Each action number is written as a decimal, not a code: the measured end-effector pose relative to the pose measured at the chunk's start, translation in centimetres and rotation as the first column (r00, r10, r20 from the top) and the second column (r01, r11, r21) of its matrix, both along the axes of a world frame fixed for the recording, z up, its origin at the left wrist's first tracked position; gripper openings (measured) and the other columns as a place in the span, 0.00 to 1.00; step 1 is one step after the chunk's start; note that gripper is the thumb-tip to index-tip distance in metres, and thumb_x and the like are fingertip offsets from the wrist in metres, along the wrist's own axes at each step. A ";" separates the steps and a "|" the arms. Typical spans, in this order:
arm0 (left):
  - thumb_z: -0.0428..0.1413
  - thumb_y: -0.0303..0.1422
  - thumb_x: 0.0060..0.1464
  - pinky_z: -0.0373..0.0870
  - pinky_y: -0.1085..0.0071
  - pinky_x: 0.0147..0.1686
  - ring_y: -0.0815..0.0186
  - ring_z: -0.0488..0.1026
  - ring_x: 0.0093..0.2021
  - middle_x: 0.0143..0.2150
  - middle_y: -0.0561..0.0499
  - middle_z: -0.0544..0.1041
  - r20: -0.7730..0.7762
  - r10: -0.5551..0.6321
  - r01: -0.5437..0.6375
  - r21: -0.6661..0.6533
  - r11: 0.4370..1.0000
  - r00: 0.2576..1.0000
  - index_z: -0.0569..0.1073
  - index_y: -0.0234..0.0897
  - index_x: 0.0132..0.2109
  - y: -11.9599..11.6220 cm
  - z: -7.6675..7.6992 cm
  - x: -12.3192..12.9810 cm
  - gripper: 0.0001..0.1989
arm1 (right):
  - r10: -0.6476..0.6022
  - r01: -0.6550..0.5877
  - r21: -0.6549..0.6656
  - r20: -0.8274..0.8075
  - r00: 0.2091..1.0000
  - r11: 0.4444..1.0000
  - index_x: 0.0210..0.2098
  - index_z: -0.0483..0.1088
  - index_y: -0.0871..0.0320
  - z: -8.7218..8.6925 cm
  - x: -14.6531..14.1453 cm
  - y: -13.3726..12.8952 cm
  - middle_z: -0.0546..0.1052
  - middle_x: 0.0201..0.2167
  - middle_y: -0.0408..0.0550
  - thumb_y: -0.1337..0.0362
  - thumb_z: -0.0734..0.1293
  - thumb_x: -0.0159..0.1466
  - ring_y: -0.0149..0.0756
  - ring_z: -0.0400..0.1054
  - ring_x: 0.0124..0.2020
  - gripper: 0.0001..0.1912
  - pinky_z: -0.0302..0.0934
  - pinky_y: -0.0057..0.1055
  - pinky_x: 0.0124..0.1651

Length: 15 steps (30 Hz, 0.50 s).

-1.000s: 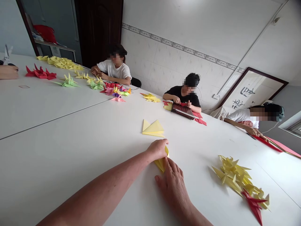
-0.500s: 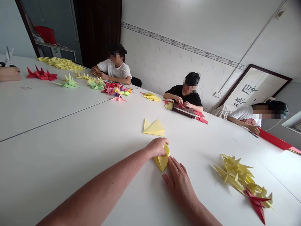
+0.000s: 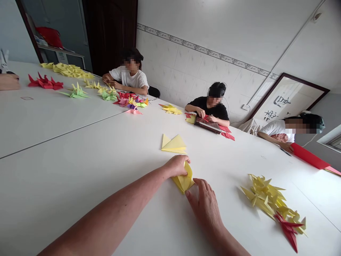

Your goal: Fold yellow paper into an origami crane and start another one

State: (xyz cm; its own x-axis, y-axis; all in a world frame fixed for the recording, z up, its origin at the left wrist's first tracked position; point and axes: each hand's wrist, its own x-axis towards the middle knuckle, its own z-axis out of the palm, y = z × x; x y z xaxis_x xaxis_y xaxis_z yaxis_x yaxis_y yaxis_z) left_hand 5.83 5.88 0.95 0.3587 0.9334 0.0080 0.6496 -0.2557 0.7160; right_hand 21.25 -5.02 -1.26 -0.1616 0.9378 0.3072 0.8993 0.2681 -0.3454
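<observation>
Left hand (image 3: 177, 166): curled on top of the yellow paper (image 3: 183, 182), holding it down on the white table (image 3: 66, 185).
Right hand (image 3: 205, 206): open, holding nothing, fingertips just by the paper's right edge.
Change: the paper now leans further right, and the right hand sits further right.
Paper: folded to a point, between both hands.
Nearby: folded yellow sheet (image 3: 173, 144), far; yellow paper cranes (image 3: 266, 199), right.

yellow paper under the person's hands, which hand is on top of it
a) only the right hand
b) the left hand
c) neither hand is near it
b, the left hand lies over the upper end of the folded yellow paper, while the right hand sits beside its lower right edge.
</observation>
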 end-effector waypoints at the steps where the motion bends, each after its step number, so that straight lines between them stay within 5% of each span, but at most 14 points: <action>1: 0.59 0.26 0.36 0.65 0.75 0.30 0.62 0.73 0.40 0.44 0.51 0.75 0.011 -0.009 0.009 0.004 1.000 1.000 0.72 0.41 0.49 0.0 0.0 0.0 0.27 | -0.054 0.054 -0.001 -0.033 0.998 0.999 0.44 0.68 0.57 0.3 -0.2 0.3 0.75 0.42 0.53 0.56 0.59 0.63 0.44 0.69 0.44 0.15 0.64 0.40 0.44; 7: 0.56 0.24 0.40 0.66 0.75 0.34 0.65 0.72 0.40 0.44 0.52 0.73 0.077 -0.082 0.078 0.048 0.996 0.994 0.69 0.43 0.54 -0.6 0.5 -0.3 0.30 | -0.178 0.177 -0.018 -0.097 0.979 0.984 0.23 0.65 0.54 1.3 -0.8 2.2 0.72 0.24 0.43 0.67 0.60 0.56 0.36 0.67 0.28 0.06 0.57 0.27 0.24; 15: 0.58 0.25 0.40 0.65 0.74 0.36 0.64 0.71 0.38 0.40 0.54 0.72 -0.107 -0.078 0.094 0.152 0.984 0.991 0.44 0.52 0.67 -3.3 0.9 -1.2 0.50 | -0.199 0.199 -0.008 -0.080 0.977 0.980 0.20 0.60 0.55 0.9 -0.5 1.3 0.69 0.21 0.41 0.70 0.57 0.55 0.33 0.63 0.25 0.09 0.51 0.25 0.23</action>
State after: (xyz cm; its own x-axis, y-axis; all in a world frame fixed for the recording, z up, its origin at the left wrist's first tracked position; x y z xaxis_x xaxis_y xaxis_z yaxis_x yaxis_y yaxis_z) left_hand 4.64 2.60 1.81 0.4437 0.8893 0.1113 0.6865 -0.4170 0.5956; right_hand 20.74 -3.70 -0.34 0.0536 0.9488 0.3114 0.9043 0.0861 -0.4180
